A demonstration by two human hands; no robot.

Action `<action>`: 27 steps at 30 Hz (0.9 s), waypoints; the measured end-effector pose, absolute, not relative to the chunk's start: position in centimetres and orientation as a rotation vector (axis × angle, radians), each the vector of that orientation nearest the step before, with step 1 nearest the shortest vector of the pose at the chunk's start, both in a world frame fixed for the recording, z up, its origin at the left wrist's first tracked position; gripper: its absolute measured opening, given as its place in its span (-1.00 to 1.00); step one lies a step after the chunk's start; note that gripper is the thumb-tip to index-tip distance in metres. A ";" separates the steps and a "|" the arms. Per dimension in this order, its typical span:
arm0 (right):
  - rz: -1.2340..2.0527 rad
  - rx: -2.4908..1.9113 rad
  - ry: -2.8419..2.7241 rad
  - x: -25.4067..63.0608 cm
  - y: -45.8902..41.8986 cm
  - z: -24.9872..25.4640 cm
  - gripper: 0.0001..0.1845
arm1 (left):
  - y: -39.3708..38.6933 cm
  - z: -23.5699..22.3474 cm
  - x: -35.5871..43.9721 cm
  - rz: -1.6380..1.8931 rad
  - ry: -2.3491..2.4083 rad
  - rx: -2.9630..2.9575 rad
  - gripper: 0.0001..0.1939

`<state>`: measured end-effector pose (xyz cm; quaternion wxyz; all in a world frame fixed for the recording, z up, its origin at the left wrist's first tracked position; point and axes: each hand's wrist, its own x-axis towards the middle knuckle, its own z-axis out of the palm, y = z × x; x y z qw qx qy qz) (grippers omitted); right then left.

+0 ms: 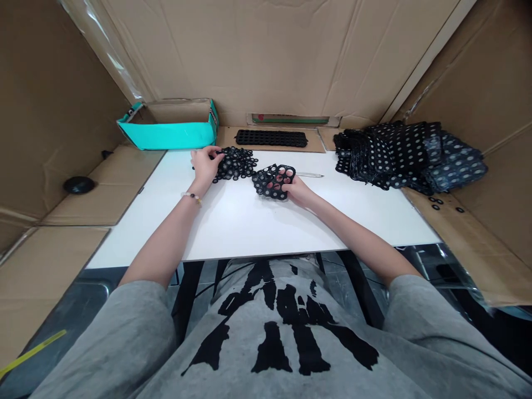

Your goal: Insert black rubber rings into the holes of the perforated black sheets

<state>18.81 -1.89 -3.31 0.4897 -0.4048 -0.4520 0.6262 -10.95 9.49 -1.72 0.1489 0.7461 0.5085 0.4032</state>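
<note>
My left hand (205, 165) is at the left edge of a pile of small black rings (236, 163) on the white tabletop. Its thumb and forefinger are drawn together over the rings; whatever may be between the tips is too small to tell. My right hand (300, 192) grips the right side of a limp black sheet full of round holes (268, 183). Fingers show through the holes from behind, with the thumb on the near side. The sheet is just right of the ring pile. Beyond the right hand lies a thin, pale, pen-like tool (310, 175).
A turquoise open box (168, 136) stands at the back left. A black perforated block (271, 138) lies on cardboard at the back. Stacked black sheets with holes (399, 152) fill the back right, with several loose rings (435, 207) near them. A black round object (78, 185) sits left. Cardboard walls (266, 55) enclose the table.
</note>
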 end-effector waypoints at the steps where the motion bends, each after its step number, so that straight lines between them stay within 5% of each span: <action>1: 1.525 -0.982 -1.102 18.8 -1.9 -3.4 -0.40 | 9.2 -1.6 -10.7 1.266 1.615 2.070 -0.38; 4: 1.526 -0.981 -1.101 18.7 -2.0 -3.4 -0.39 | 7.8 -0.6 -9.4 1.376 1.694 2.062 -0.52; 11: 1.482 -0.943 -1.142 18.7 -2.2 -2.8 -0.44 | 3.3 0.9 -3.6 0.803 1.085 2.326 -0.70; 18: 1.477 -0.927 -1.158 18.7 -2.2 -2.8 -0.42 | 2.6 0.3 -2.0 0.749 1.092 1.983 -0.77; 27: 1.478 -1.022 -1.106 19.1 -1.9 -3.2 -0.50 | 7.1 -0.7 -5.7 1.434 1.456 1.566 -0.54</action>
